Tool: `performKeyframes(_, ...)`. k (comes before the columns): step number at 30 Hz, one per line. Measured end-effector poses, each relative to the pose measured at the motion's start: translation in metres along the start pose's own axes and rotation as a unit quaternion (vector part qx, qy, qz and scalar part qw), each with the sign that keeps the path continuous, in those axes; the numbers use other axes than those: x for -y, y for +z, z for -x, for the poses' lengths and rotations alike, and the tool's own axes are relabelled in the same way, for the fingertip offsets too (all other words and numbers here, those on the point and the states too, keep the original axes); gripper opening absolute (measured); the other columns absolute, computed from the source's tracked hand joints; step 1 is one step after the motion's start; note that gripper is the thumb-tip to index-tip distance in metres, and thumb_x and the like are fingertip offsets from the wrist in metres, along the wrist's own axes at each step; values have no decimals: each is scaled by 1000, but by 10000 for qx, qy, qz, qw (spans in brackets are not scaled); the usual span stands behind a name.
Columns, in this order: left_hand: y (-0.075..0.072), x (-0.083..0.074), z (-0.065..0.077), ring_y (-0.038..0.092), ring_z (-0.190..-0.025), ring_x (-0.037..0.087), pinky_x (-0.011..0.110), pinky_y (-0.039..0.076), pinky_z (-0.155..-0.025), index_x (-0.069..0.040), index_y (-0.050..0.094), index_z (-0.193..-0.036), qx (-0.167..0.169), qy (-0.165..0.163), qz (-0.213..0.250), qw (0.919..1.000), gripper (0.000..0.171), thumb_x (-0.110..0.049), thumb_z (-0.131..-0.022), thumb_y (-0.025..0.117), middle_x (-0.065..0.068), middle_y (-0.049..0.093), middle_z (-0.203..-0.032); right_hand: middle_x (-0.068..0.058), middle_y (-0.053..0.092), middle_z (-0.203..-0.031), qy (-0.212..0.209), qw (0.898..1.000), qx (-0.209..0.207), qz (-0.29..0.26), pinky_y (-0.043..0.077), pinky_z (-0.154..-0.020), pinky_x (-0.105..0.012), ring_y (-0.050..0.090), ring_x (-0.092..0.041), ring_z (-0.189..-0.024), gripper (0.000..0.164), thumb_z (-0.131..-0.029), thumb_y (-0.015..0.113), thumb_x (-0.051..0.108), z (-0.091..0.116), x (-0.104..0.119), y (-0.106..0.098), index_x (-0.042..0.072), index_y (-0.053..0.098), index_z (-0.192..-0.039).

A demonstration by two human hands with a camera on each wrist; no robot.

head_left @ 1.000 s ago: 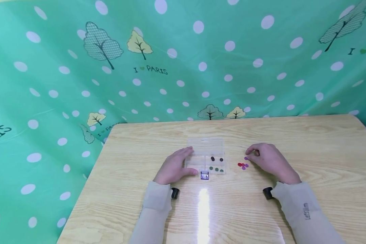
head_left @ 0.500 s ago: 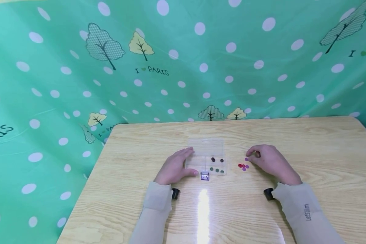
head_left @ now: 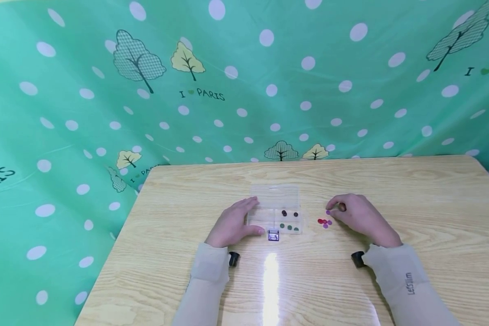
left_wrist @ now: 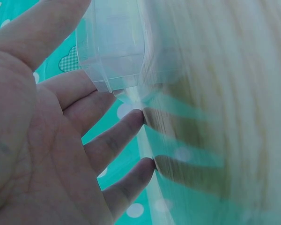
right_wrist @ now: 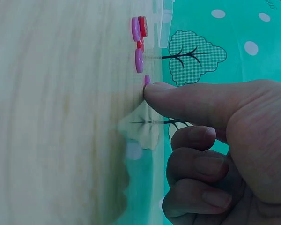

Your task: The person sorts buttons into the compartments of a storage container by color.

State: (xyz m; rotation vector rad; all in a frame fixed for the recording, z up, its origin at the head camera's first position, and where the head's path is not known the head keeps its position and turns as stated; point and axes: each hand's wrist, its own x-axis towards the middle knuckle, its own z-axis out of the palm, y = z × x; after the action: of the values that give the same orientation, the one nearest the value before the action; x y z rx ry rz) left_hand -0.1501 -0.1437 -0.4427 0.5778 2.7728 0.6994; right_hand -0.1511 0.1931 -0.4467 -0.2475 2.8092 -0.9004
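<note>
A clear plastic compartment box [head_left: 261,215] lies with its lid [head_left: 275,196] laid back. My left hand [head_left: 237,222] spans the box's left side, thumb by the front edge and fingers spread towards the hinge. In the left wrist view, two fingertips [left_wrist: 136,117] touch the tabletop. My right hand [head_left: 356,215] pinches a purple button [head_left: 328,212] between thumb and forefinger, low over the table; in the right wrist view the thumb hides most of that button [right_wrist: 147,79]. Red buttons [head_left: 321,221] and purple buttons [head_left: 329,222] lie clustered just in front.
Dark buttons [head_left: 284,213] sit in the box's back right compartment, green buttons [head_left: 289,227] in the front right one. A small purple-edged piece [head_left: 273,235] is at the box's front edge. The wooden table [head_left: 179,199] meets a green patterned cloth [head_left: 228,68] behind.
My right thumb and forefinger have shifted slightly left with the purple button between them. My left hand and the box have stayed in place.
</note>
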Motion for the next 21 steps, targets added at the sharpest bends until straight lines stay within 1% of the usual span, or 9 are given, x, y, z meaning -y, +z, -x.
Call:
performKeyframes(8,0,0,0,33,-147,28,47,25,-122,-10,46,-151,0,7,29,10000,85,-45,-81,80,5,38,-159,-1,44,-67,42,10000,59,8,33,-60,-31,41,-18,-65,11,-93,70,9,0,1,1,11,76,-101)
performKeyframes(13,-1,-1,1,32,-148,27,46,25,-122,-10,46,-151,10,-15,30,10000,85,-45,-82,80,5,38,-160,-1,43,-66,1,9999,113,-30,33,-59,-30,40,-18,-63,9,-94,68,9,0,2,0,10,75,-100)
performKeyframes(21,-1,-2,2,33,-147,28,47,25,-122,-9,46,-151,-3,-23,87,10000,85,-44,-82,80,5,38,-159,-2,44,-67,0,9999,136,-4,34,-58,-30,41,-18,-63,13,-95,67,9,0,3,1,9,74,-105)
